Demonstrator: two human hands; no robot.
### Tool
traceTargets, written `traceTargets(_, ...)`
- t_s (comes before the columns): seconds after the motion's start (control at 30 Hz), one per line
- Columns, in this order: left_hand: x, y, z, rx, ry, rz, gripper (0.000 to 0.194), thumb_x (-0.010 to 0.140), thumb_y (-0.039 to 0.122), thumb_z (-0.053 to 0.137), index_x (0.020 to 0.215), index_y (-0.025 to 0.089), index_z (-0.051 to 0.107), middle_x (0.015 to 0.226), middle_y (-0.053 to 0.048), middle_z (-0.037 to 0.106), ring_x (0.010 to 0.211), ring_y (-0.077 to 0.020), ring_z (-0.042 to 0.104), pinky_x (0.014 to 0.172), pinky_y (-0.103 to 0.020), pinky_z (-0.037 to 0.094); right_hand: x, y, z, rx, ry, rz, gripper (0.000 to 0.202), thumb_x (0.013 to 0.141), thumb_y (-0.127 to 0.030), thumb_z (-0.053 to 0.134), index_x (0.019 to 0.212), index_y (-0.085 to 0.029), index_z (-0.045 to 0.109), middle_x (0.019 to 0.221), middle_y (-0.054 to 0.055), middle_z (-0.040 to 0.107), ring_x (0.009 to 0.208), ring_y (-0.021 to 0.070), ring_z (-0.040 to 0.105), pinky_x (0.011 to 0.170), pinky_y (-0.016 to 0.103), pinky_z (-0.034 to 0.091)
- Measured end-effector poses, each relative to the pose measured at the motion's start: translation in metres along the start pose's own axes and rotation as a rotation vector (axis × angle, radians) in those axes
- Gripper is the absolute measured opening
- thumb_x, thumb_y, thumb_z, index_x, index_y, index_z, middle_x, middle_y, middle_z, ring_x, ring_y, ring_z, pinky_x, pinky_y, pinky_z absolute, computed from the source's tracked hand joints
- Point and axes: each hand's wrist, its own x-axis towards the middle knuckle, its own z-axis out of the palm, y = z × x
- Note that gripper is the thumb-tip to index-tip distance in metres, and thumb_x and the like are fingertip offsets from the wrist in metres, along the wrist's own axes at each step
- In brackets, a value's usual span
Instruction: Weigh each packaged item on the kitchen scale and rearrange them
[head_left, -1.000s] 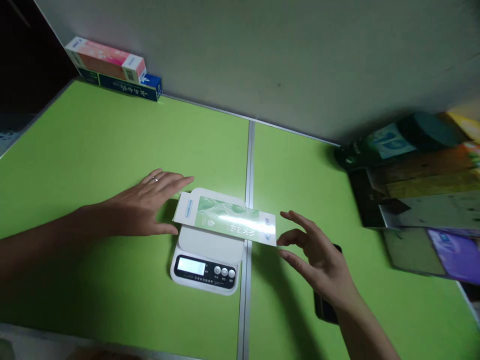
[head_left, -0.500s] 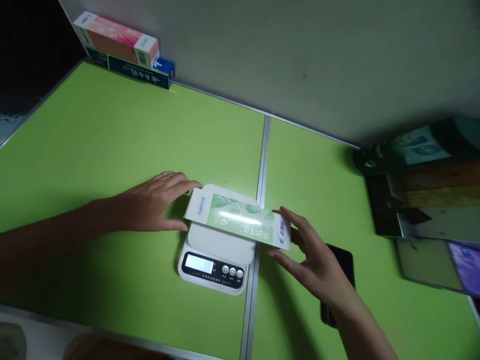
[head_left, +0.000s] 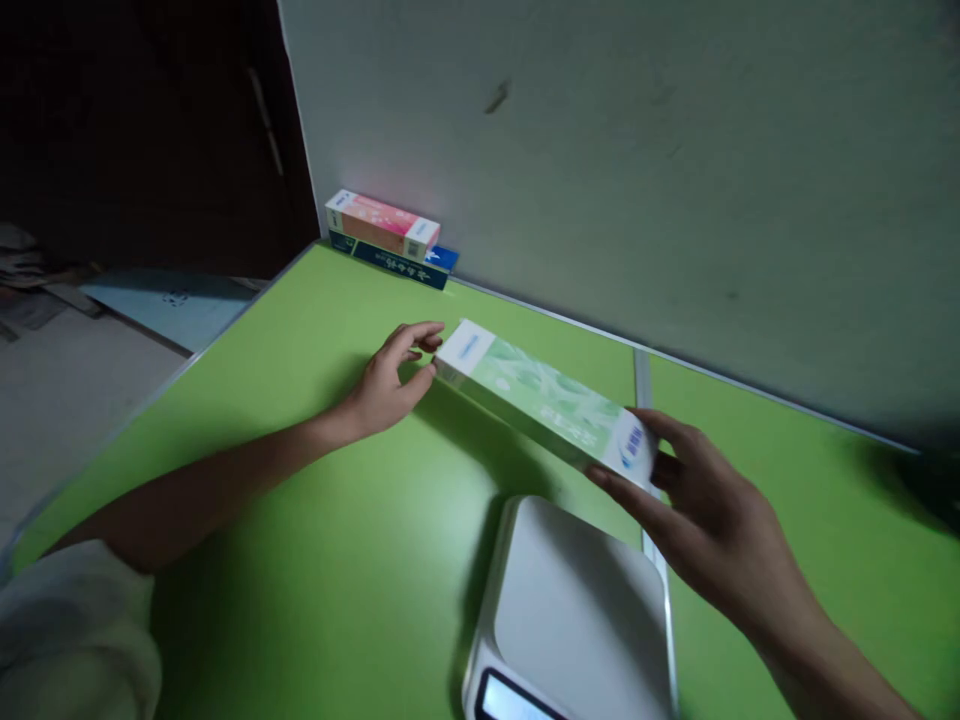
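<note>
A long white-and-green toothpaste box is held in the air beyond the kitchen scale, its shadow on the table below. My right hand has its thumb and fingers closed around the box's right end. My left hand is at the left end, thumb and fingers apart, the tips close to the box corner; whether they touch it I cannot tell. The white kitchen scale stands nearer to me with nothing on its platform. Its lit display is cut off by the bottom edge of the view.
At the back, a pink box lies on a dark blue box against the wall. A metal strip crosses the green table. A dark object stands at the right edge.
The toothpaste box has been lifted off the scale and moved away from it, toward the back, in my right hand. My left hand has followed alongside. The view has turned left.
</note>
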Motion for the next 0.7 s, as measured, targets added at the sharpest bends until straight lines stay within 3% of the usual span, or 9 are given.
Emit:
traceTargets(0.1, 0.032, -0.042, -0.013, 0.011, 0.234, -0.007, 0.047, 0.082, 0.01, 0.053, 0.127, 0.023, 0.049, 0.128, -0.012, 0.056, 0.119, -0.0228, 0.055, 0.097, -0.039, 0.048, 0.055, -0.022, 0.032, 0.066, 0.013, -0.04, 0.064, 0.071, -0.055, 0.071, 0.122, -0.021, 0.054, 0.11, 0.014, 0.065, 0.086, 0.0312, 0.068, 0.069, 0.047, 0.06)
traceTargets(0.23, 0.075, -0.091, -0.039, 0.159, 0.528, -0.055, 0.048, 0.086, 0.017, 0.056, 0.132, 0.025, 0.046, 0.139, -0.013, 0.05, 0.133, -0.0246, 0.045, 0.109, -0.041, 0.038, 0.122, -0.055, 0.065, 0.068, 0.053, -0.124, 0.064, 0.07, -0.048, 0.071, 0.123, -0.015, 0.054, 0.111, 0.016, 0.063, 0.08, 0.0282, 0.066, 0.069, 0.047, 0.057)
traceTargets(0.4, 0.117, -0.129, -0.066, 0.224, 0.809, -0.23, 0.058, 0.09, 0.029, 0.054, 0.143, 0.019, 0.033, 0.156, -0.016, 0.03, 0.148, -0.0244, 0.02, 0.121, -0.043, 0.017, 0.186, -0.092, 0.094, 0.014, 0.088, -0.165, 0.059, 0.072, -0.034, 0.069, 0.125, -0.011, 0.054, 0.117, 0.019, 0.061, 0.084, 0.0269, 0.065, 0.076, 0.047, 0.055)
traceTargets(0.53, 0.144, -0.145, -0.078, 0.173, 0.87, -0.289, 0.067, 0.089, 0.029, 0.055, 0.148, 0.019, 0.025, 0.16, -0.012, 0.023, 0.15, -0.0208, 0.013, 0.123, -0.039, 0.012, 0.226, -0.107, 0.112, -0.044, 0.096, -0.246, 0.055, 0.072, -0.03, 0.069, 0.123, -0.013, 0.054, 0.118, 0.019, 0.06, 0.1, 0.0332, 0.062, 0.084, 0.052, 0.053)
traceTargets(0.7, 0.17, -0.161, -0.088, 0.102, 0.866, -0.285, 0.075, 0.087, 0.021, 0.054, 0.152, 0.016, 0.018, 0.16, -0.012, 0.022, 0.147, -0.0186, 0.024, 0.122, -0.032, 0.019, 0.268, -0.113, 0.133, -0.072, 0.085, -0.314, 0.053, 0.072, -0.029, 0.07, 0.121, -0.015, 0.055, 0.116, 0.018, 0.061, 0.106, 0.0337, 0.06, 0.089, 0.052, 0.05)
